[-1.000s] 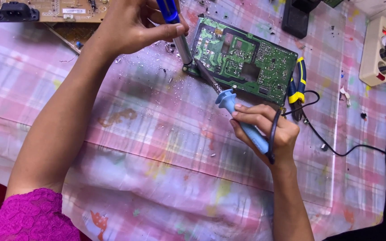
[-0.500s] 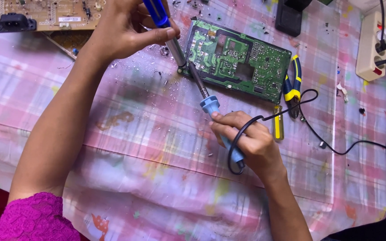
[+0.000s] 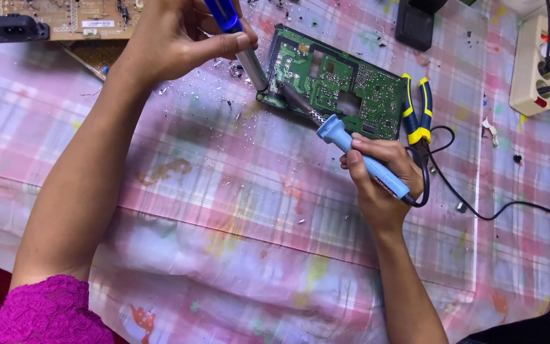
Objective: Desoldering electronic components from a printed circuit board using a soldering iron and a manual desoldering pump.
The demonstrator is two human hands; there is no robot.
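A green circuit board (image 3: 345, 83) lies on the checked cloth at top centre. My right hand (image 3: 383, 178) grips a light-blue soldering iron (image 3: 358, 156), its metal tip resting on the board's near-left corner. My left hand (image 3: 179, 35) holds a blue and silver desoldering pump (image 3: 240, 44), tilted, with its nozzle touching the same corner of the board. The two tool tips sit close together. The iron's black cord (image 3: 472, 204) loops away from my right hand to the right.
Yellow-and-blue pliers (image 3: 417, 118) lie at the board's right edge. A brown circuit board (image 3: 58, 22) sits top left, a black adapter (image 3: 418, 25) at the top, a white power strip (image 3: 533, 64) top right. Solder crumbs (image 3: 237, 111) are scattered left of the green board.
My right hand has brought the soldering iron back up so its tip rests on the board's corner. My left hand stays on the pump at that corner.
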